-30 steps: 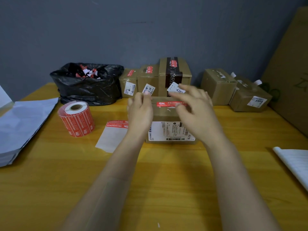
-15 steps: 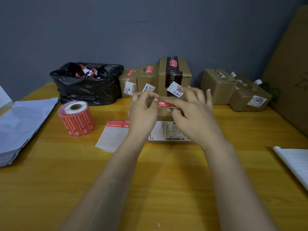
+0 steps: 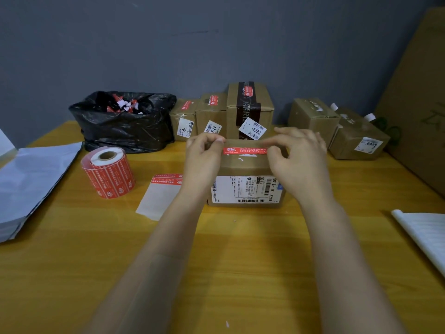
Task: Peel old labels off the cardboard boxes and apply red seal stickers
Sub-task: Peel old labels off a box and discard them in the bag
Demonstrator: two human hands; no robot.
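A brown cardboard box (image 3: 243, 167) with a white shipping label (image 3: 245, 189) on its near face stands mid-table. A red seal sticker (image 3: 245, 150) lies stretched along the far part of its top. My left hand (image 3: 204, 160) has curled fingers pinching the sticker's left end. My right hand (image 3: 298, 162) holds the right end between thumb and fingers. White scraps of old label remain on the box top just below the sticker.
A roll of red stickers (image 3: 108, 174) and a backing sheet (image 3: 159, 198) lie left of the box. Behind are a black waste bag (image 3: 122, 124), sealed boxes (image 3: 250, 107) and two boxes (image 3: 313, 119) at right. Grey mailers (image 3: 31, 179) at left, white sheets (image 3: 426, 235) at right.
My hands have moved apart, and the red sticker, earlier bunched between them, now spans the box top at full length.
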